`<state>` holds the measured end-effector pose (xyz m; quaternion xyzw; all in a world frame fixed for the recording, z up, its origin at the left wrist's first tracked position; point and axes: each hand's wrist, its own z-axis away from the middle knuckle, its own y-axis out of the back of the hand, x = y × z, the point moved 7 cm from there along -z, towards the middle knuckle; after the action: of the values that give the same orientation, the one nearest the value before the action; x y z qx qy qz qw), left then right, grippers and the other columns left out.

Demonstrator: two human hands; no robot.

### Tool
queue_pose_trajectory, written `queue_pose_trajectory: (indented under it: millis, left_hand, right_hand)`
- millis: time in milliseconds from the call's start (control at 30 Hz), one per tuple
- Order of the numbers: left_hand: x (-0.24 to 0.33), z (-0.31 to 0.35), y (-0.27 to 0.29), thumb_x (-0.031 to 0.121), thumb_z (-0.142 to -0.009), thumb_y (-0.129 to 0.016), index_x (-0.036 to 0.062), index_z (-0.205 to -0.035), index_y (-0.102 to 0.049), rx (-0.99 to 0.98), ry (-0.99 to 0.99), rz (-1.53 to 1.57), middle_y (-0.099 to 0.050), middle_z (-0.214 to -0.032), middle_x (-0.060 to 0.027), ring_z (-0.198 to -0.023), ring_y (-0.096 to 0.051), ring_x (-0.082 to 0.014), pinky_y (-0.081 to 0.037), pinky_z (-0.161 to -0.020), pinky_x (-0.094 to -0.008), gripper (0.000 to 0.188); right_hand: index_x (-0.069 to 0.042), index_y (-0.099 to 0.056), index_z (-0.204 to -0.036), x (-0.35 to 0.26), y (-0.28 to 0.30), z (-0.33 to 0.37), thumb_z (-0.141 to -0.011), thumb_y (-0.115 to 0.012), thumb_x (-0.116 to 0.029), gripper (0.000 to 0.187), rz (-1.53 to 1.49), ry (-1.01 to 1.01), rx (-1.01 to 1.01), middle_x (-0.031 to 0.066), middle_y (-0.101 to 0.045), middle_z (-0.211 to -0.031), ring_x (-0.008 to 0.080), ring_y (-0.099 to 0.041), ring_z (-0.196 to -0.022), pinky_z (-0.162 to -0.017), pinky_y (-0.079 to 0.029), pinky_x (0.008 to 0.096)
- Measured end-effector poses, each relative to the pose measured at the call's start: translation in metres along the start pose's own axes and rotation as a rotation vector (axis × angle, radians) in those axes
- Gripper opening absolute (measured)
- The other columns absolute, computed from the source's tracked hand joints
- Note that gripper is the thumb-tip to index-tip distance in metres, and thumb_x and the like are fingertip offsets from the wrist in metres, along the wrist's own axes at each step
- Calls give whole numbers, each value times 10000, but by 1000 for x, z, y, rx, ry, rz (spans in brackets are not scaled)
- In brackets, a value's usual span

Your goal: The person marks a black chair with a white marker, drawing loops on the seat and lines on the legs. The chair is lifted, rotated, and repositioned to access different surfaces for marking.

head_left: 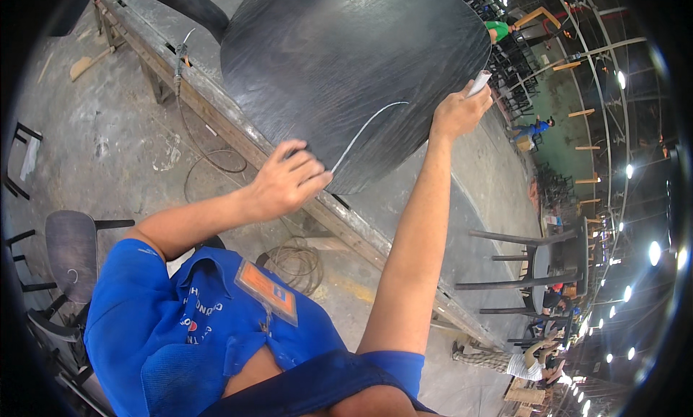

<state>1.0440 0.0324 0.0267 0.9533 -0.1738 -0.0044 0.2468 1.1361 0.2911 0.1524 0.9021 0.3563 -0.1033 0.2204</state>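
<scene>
A black wood-grained chair seat (346, 63) lies on the workbench in front of me, with a dark chair leg (184, 4) at its upper left. My left hand (285, 180) is at the seat's near edge, fingers curled and blurred by motion; a dark bit shows between them, but I cannot make out what it is. From those fingertips a thin white strand (364, 128) curves across the seat. At the seat's right edge, my right hand (462, 112) is closed around a white tube-shaped stick (478, 83), whose end sticks out past the fingers.
The workbench edge (216, 121) runs diagonally; an air blow gun (179, 59) with its hose hangs there. A coiled hose (296, 269) lies on the floor. Dark chairs stand at left (71, 251) and right (534, 265). Several people work farther off.
</scene>
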Motion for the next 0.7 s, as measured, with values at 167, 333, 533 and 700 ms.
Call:
queue_pose_trajectory:
  millis: [167,333,533,700]
  left_hand:
    - [-8,7,9,157,-778,-676,108,-936,-646,-316,126,499,-620,-845,-8,-837,-587,-143,-404,-877,-368,168]
    - [-69,-53,-14,151,-791,-683,115,-901,-664,23,435,430,-656,-851,-19,-809,-617,-154,-442,-742,-291,117]
    - [-72,-126,-55,137,-731,-695,102,-800,-627,182,312,13,-606,-747,11,-737,-576,-154,-406,-691,-318,103]
    - [-41,-102,-60,109,-683,-710,110,-767,-601,121,202,-23,-574,-750,-1,-761,-549,-165,-379,-713,-323,138]
  right_hand:
    - [5,-461,-1167,-4,2,0,-932,-487,-179,300,34,-20,-3,157,-510,-1084,342,-585,-938,-767,-481,433]
    - [15,-468,-1164,-8,2,0,-937,-482,-198,312,29,-55,-23,164,-517,-1075,342,-585,-936,-769,-473,431]
    - [21,-476,-1143,-14,2,3,-939,-480,-192,296,36,-18,-7,171,-528,-1067,352,-581,-934,-761,-469,430]
    - [22,-474,-1144,-12,-2,5,-936,-484,-189,296,2,-35,-23,174,-530,-1078,363,-576,-940,-765,-467,436]
